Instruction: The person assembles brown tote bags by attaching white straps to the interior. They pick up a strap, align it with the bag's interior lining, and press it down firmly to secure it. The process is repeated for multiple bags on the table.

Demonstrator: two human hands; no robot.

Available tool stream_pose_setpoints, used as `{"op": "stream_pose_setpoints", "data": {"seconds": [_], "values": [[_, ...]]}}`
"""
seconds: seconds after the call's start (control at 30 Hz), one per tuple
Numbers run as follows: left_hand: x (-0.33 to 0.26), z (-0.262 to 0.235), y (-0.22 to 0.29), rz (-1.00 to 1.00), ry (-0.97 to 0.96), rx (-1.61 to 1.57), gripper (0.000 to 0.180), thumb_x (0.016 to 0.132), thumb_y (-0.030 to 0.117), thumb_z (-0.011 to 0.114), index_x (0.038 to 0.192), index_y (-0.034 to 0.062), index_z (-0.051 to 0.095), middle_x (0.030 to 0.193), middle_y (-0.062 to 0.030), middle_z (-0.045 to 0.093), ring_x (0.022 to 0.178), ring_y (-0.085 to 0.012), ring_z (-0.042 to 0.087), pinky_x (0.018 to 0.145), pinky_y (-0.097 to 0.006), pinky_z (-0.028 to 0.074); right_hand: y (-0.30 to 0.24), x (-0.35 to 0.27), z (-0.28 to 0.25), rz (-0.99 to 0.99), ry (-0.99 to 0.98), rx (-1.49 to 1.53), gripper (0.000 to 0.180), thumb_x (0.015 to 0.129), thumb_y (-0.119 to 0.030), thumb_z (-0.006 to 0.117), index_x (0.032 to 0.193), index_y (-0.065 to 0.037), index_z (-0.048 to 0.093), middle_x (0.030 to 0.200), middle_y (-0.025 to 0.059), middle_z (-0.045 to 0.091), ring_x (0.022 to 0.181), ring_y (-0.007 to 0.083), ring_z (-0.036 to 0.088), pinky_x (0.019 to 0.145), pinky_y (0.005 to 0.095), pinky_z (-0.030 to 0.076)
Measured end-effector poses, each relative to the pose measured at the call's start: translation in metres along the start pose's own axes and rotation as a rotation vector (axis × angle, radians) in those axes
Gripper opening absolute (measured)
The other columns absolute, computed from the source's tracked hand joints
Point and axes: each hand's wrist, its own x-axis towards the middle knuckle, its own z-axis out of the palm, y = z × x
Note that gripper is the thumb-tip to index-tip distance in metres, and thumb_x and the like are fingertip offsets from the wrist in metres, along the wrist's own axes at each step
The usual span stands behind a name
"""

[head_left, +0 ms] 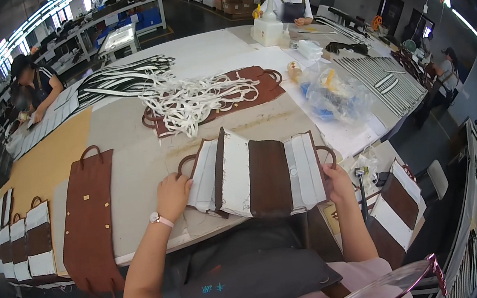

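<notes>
A partly made handbag piece (269, 175) is spread between my hands at the table's near edge. Its upper face has white panels, a dark brown band across the middle and a raised brown fold on the left; a curved brown handle rises at each end. My left hand (175, 192) is closed on its left end, just below the left handle (185, 165). On the other end, my right hand (337, 180) grips the edge by the right handle (327, 154). The fingertips of both hands are partly hidden.
White strips (195, 97) lie heaped on a brown bag panel (262, 79) beyond the work. Another brown panel (88, 223) overhangs the edge at left, near several brown-white pieces (38, 235). A clear plastic bag (337, 94) and a hammer (362, 184) are at right. Co-workers (291, 6) sit around.
</notes>
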Motion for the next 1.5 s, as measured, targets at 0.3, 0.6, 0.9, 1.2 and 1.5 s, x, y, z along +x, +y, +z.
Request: {"op": "stream_pose_setpoints", "data": {"seconds": [0.3, 0.6, 0.9, 1.2, 1.5], "values": [[-0.071, -0.083, -0.067, -0.101, 0.342, 0.293, 0.026, 0.094, 0.02, 0.057, 0.08, 0.0001, 0.066, 0.097, -0.0203, 0.06, 0.076, -0.0377, 0.061, 0.065, -0.047, 0.05, -0.042, 0.032, 0.016, -0.127, -0.049, -0.146, 0.017, 0.101, -0.021, 0.054, 0.105, -0.005, 0.059, 0.094, 0.0078, 0.068, 0.08, 0.0148, 0.064, 0.07, 0.0295, 0.054], [-0.137, -0.03, -0.095, -0.185, 0.222, 0.392, 0.044, 0.099, 0.024, 0.052, 0.132, -0.0051, 0.049, 0.132, -0.026, 0.052, 0.119, -0.0436, 0.051, 0.1, -0.045, 0.042, 0.03, 0.117, 0.029, -0.694, 0.05, -1.257, 0.049, 0.093, -0.025, 0.062, 0.134, 0.0, 0.052, 0.134, 0.0305, 0.051, 0.124, 0.0455, 0.05, 0.105, 0.0477, 0.04], [-0.144, 0.014, -0.146, -0.389, 0.445, -0.518, 0.047, 0.091, 0.018, 0.059, 0.133, -0.0022, 0.053, 0.129, -0.0317, 0.051, 0.114, -0.046, 0.051, 0.099, -0.052, 0.04, 0.042, 0.09, 0.049, -0.637, 0.166, -1.425, 0.037, 0.092, -0.024, 0.063, 0.122, -0.002, 0.062, 0.138, 0.0253, 0.049, 0.124, 0.0428, 0.047, 0.108, 0.0475, 0.037], [-0.065, -0.006, -0.135, -0.426, 0.311, -0.273, 0.042, 0.092, 0.015, 0.056, 0.13, -0.002, 0.056, 0.125, -0.0298, 0.055, 0.111, -0.0435, 0.055, 0.096, -0.049, 0.043, 0.037, 0.086, 0.065, -0.514, 0.175, -1.521, 0.042, 0.088, -0.019, 0.063, 0.124, 0.002, 0.059, 0.135, 0.0251, 0.05, 0.126, 0.043, 0.045, 0.109, 0.0485, 0.035], [-0.042, -0.011, -0.126, -0.61, 0.179, -0.248, 0.038, 0.092, 0.012, 0.054, 0.127, -0.0018, 0.058, 0.121, -0.0279, 0.058, 0.108, -0.0411, 0.058, 0.093, -0.047, 0.046, 0.038, 0.093, 0.064, -0.515, 0.173, -1.591, 0.046, 0.088, -0.019, 0.062, 0.127, 0.003, 0.055, 0.138, 0.0242, 0.046, 0.127, 0.0433, 0.043, 0.11, 0.0502, 0.033]]}}
